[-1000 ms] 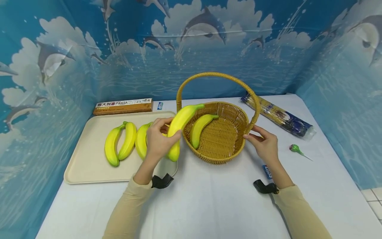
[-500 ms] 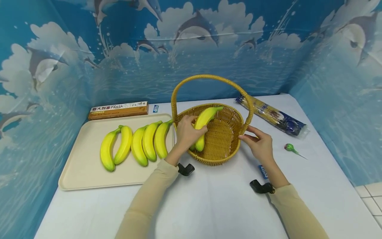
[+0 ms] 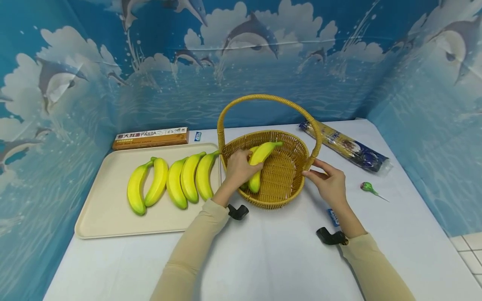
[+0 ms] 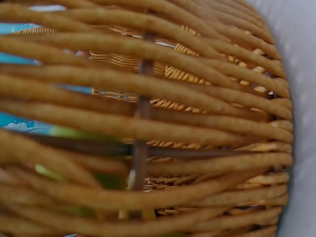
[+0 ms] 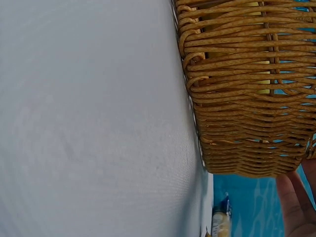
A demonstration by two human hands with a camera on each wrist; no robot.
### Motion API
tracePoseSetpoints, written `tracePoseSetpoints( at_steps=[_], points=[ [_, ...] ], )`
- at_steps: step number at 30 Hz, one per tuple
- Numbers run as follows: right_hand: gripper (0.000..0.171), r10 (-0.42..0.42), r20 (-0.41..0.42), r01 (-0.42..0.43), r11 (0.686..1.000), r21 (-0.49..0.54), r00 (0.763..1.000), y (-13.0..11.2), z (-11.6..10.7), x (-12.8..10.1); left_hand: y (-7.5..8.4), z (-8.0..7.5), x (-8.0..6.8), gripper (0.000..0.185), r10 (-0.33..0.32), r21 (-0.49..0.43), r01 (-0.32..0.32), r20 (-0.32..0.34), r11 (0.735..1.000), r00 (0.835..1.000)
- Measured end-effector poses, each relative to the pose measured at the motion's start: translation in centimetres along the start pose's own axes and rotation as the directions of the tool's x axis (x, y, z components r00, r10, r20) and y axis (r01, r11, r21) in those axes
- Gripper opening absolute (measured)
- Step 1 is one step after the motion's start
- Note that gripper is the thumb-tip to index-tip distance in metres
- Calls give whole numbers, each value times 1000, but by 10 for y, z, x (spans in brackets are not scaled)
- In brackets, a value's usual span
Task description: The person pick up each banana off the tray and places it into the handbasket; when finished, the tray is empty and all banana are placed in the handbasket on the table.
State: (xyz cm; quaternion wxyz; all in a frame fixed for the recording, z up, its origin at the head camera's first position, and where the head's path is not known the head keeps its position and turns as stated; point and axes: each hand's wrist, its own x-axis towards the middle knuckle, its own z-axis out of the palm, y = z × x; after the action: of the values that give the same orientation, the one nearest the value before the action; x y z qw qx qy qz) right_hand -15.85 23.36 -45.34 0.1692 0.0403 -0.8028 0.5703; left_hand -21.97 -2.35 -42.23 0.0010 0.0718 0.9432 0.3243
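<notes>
My left hand (image 3: 239,168) reaches into the wicker basket (image 3: 278,202) and grips a yellow banana (image 3: 265,154), its stem pointing to the back right. Another banana (image 3: 253,149) lies in the basket beside it, mostly hidden by the hand and the held one. My right hand (image 3: 328,180) pinches the basket's right rim at the foot of the tall handle (image 3: 268,96). From the left wrist, the woven wall (image 4: 197,128) fills most of the view, with blurred yellow-green behind it. In the right wrist view, fingers (image 5: 292,202) touch the basket's rim.
Left of the basket, a beige tray (image 3: 101,209) bears several bananas (image 3: 174,184). A pasta box (image 3: 150,139) stands behind it. On the right lie a long noodle packet (image 3: 346,146), a green lollipop (image 3: 368,187) and a small blue packet (image 3: 333,217).
My left hand has carried the banana from over the tray's right edge into the basket, then lowered it beside the other banana. The right hand has stayed at the rim.
</notes>
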Motion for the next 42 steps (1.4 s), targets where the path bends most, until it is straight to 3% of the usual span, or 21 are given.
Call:
tracePoseSetpoints(
  at_steps=[14, 22, 26, 29, 31, 35, 39, 42],
  points=[
    [46, 2, -9, -2, 1000, 27, 1000, 1, -1, 0, 0, 2, -5, 54, 26, 87, -26, 11, 996, 1000],
    [46, -7, -3, 7, 999, 46, 1000, 1, 0, 0, 2, 3, -5, 51, 1, 118, -1, -3, 993, 1000],
    [46, 2, -8, -1, 999, 38, 1000, 1, 0, 0, 1, 2, -9, 47, 79, 37, -76, -82, 996, 994],
    [46, 10, -2, -10, 999, 42, 1000, 1, 0, 0, -1, -2, -18, 43, 177, -55, -187, -154, 981, 972],
    [46, 14, -1, -14, 999, 42, 1000, 1, 0, -1, -2, -8, -27, 43, 229, -110, -252, -187, 962, 955],
    [46, 15, -8, -15, 999, 49, 1000, 0, 1, -1, -9, -29, -47, 45, 267, -206, -317, -238, 926, 934],
    [45, 5, -10, -4, 998, 56, 1000, -2, 1, 0, -34, -64, -63, 48, 214, -257, -309, -340, 916, 916],
    [44, -3, -7, 3, 998, 64, 1000, -2, 1, 0, -64, -95, -76, 50, 117, -281, -257, -432, 925, 894]
  ],
)
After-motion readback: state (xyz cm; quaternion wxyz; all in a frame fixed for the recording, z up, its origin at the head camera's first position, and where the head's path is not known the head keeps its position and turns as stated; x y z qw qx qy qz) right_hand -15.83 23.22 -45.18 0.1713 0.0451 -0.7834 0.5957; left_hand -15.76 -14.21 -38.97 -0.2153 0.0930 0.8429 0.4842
